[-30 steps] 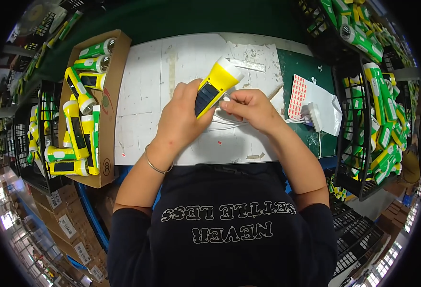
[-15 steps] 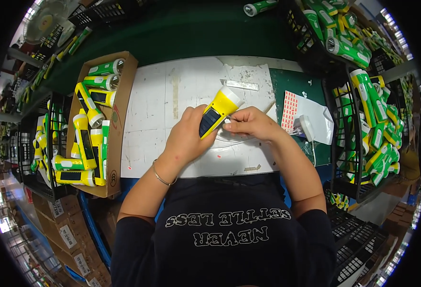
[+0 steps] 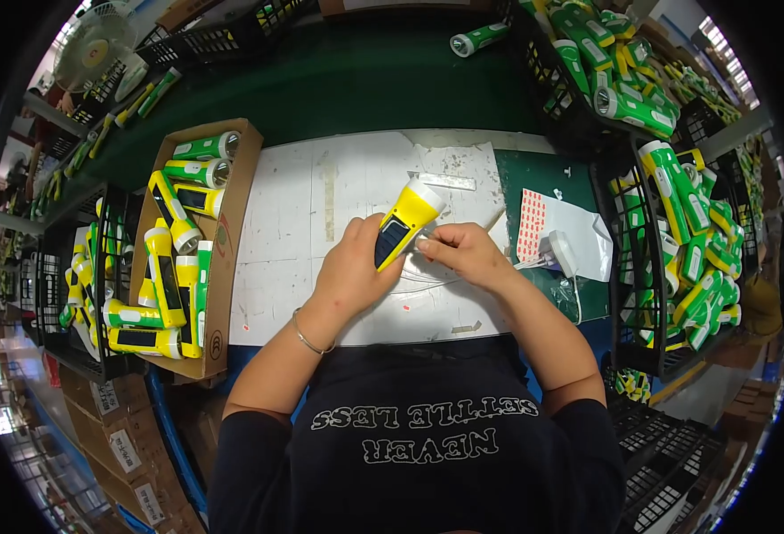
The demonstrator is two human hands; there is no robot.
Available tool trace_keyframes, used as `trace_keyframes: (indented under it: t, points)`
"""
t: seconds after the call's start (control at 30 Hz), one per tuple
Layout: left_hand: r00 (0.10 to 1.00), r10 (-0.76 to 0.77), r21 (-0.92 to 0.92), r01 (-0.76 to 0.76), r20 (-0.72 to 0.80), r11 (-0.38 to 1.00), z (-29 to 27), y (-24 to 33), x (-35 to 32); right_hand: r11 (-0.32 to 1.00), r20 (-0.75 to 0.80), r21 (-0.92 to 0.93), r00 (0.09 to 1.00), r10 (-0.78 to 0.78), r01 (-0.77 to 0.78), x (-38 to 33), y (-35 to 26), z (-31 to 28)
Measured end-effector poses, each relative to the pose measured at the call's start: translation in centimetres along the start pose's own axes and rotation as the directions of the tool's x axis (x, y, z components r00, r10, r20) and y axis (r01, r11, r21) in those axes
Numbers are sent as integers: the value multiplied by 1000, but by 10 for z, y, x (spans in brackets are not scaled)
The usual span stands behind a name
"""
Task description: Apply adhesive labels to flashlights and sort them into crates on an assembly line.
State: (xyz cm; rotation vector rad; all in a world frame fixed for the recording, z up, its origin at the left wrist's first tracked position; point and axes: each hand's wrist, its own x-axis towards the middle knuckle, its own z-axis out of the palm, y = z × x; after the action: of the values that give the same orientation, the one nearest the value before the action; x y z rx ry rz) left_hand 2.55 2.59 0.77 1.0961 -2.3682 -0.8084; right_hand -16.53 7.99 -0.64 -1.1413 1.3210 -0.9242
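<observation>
My left hand (image 3: 354, 270) grips a yellow flashlight (image 3: 404, 222) with a dark panel on its side, head pointing up and away over the white work mat (image 3: 294, 222). My right hand (image 3: 465, 252) pinches at the flashlight's side near the head, fingertips touching it. A thin white cord (image 3: 428, 283) lies on the mat under both hands. A bracelet circles my left wrist.
A cardboard box (image 3: 232, 222) of yellow and green flashlights stands at the left, black wire baskets beside it. Wire baskets (image 3: 628, 267) of green flashlights line the right. A sheet of red stickers (image 3: 531, 224) and a white charger (image 3: 561, 253) lie right of my hands.
The view has shifted slightly; both hands stay on the yellow flashlight, with my right fingers working at its side.
</observation>
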Motion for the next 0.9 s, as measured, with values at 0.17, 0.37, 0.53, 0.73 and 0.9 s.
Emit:
trace_keyframes:
  t: [0.17, 0.37, 0.53, 0.73, 0.9]
  points:
    - [1000, -7, -43, 6, -14, 999, 5, 3, 3, 979, 10, 199, 999, 53, -54, 4, -3, -2]
    - [1000, -1, -4, 1, -17, 1000, 5, 1, 10, 997, -65, 51, 996, -54, 57, 0, 12, -1]
    - [976, -204, -787, 181, 71, 589, -10, -10, 17, 766, -188, -612, 905, -382, 196, -32, -17, 5]
    - [989, 32, -301, -74, -142, 951, -68, 70, 27, 925, -249, -222, 899, -359, 307, -50, -29, 9]
    - [926, 125, -421, -279, -357, 863, -86, 46, 8, 918, -651, -360, 661, -373, 164, -133, -75, -67]
